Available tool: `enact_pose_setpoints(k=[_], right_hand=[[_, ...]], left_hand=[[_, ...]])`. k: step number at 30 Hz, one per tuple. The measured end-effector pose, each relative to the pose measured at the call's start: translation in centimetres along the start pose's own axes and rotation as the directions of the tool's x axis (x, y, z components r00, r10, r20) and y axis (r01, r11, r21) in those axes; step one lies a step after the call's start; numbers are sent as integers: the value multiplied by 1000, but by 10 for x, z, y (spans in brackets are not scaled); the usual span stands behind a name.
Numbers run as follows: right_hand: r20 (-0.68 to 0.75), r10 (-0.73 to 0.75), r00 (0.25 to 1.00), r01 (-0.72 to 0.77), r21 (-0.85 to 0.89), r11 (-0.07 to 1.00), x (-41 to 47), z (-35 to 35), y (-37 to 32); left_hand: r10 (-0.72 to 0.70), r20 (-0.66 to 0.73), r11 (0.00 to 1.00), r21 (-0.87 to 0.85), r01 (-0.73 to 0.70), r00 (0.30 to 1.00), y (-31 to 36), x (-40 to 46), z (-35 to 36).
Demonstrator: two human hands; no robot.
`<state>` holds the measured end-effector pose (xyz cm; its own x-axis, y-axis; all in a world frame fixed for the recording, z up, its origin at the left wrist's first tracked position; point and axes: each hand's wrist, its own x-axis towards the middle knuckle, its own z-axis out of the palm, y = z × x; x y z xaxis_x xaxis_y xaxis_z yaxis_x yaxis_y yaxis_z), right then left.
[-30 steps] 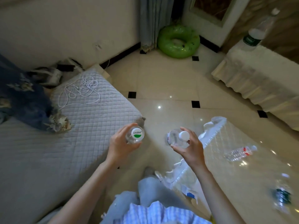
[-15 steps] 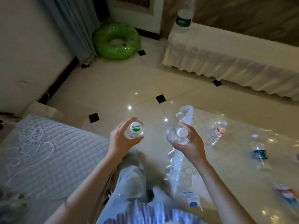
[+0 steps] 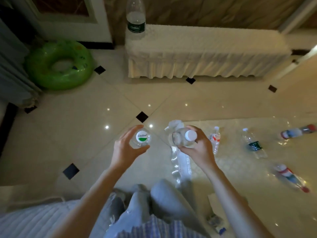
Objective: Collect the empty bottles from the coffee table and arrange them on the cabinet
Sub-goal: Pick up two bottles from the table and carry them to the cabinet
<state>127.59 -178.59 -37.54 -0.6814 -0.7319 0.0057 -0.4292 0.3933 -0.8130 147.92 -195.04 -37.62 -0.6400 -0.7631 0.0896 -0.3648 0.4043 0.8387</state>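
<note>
Head view, looking down: two clear bottles are held upright w/ caps toward the camera. The left hand [image 3: 126, 150] is curled round the green-logo bottle [image 3: 141, 138], fingers clamped on its sides, thumb on the near side. The right hand [image 3: 199, 146] is wrapped round the white-cap bottle [image 3: 184, 138], fingers clamped on the body just below the cap. Both bottles are carried over the tiled floor [image 3: 85, 127], near each other but apart. To the right, the coffee table [image 3: 240, 177] is seen, covered w/ a clear patterned sheet; four more bottles lie flat on it: a red-label bottle [image 3: 215, 140] just beside the right hand, a dark-label bottle [image 3: 254, 146] further right, and two red-and-blue-label ones [image 3: 298, 132] [image 3: 289, 176] by the right edge. Across the floor the cabinet [image 3: 205, 55] is draped in a cream frilled cloth, w/ one tall bottle [image 3: 135, 18] stood upright at its left end. A green swim ring [image 3: 59, 64] lies on the floor at left, by a curtain [image 3: 12, 69]. Grey trousers [image 3: 154, 203] are visible at bottom centre.
</note>
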Motion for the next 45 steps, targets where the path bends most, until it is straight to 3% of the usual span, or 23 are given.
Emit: enact_pose_setpoints(k=[8,22,29,39,45], right_hand=[[-65,18,998,-17,11,1000,109,0,5],[-27,-55,998,55,-10,998,335,-36,19],[-46,7,999,-8,-4,1000,431,-38,29],[-167,66,984,-74,-42,996,562,-39,30],[-186,80,979,-87,-32,996,637,-47,37]], left_hand=[[0,29,998,-58,2,1000,-8,116,16],[48,-38,995,-87,-51,998,11,343,68],[-48,44,984,-169,55,998,2,446,84],[58,180,984,-177,-25,982,-11,612,91],[22,196,988,-153,9,980,-19,690,107]])
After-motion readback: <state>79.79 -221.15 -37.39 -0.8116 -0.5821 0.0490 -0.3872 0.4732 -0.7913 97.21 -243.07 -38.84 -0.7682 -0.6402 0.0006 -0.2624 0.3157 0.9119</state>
